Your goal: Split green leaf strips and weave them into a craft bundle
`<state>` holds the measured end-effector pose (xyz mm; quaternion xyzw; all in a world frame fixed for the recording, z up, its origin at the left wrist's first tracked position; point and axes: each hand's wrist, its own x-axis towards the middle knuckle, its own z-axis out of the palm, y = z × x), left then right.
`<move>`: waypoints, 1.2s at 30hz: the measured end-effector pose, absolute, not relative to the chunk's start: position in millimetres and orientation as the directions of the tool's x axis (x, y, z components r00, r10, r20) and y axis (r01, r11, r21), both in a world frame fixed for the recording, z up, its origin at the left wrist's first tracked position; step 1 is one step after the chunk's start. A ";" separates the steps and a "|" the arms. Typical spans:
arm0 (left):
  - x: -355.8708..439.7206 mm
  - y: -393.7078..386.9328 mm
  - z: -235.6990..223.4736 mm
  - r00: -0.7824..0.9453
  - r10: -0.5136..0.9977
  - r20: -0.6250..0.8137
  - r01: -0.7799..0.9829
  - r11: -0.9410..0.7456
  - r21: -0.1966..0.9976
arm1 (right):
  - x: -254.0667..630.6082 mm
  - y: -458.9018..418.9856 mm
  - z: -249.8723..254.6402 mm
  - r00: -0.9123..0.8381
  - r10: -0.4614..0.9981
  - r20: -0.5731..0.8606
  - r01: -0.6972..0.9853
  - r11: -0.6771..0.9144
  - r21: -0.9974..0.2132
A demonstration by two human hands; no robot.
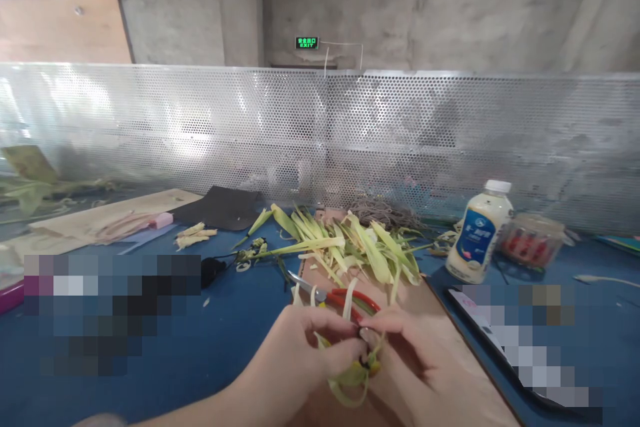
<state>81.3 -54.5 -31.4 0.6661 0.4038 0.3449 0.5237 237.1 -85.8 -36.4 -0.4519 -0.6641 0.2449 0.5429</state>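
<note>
My left hand (313, 350) and my right hand (430, 363) meet low in the middle of the view. Fingertips of both are pinched on a small bundle of corn husk strips (347, 395), pale green with yellow bits and a dark spot at its middle. My fingers cover part of the bundle, so its full shape is hidden. Just beyond my hands lies a pair of red-handled scissors (371, 301), blades pointing up and left. Behind them a heap of green and cream corn husks (345, 243) spreads over the brown board (457, 333).
On the right stand a white-capped milk bottle (480, 233) and a clear tub (533, 240) with red contents. A tablet-like device (487, 327), partly blurred, lies nearer. Grey cord (387, 213) is heaped behind the husks. Black sheet (217, 207) lies left. A perforated metal screen (225, 113) borders the table.
</note>
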 end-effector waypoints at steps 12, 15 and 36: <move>80.7 -49.0 -34.7 0.442 0.897 -0.014 -0.111 0.071 0.991 | 240.0 -70.1 -71.7 -0.003 0.811 0.585 0.282 0.562 -0.777; 80.3 -50.4 -30.5 0.457 0.889 -0.042 -0.135 0.116 0.984 | 240.4 -69.7 -73.2 -0.011 0.817 0.576 0.283 0.555 -0.782; 84.0 -50.1 -35.7 0.511 0.859 0.036 -0.278 0.126 0.952 | 232.5 -66.4 -84.9 0.037 0.901 0.433 0.029 0.432 -0.901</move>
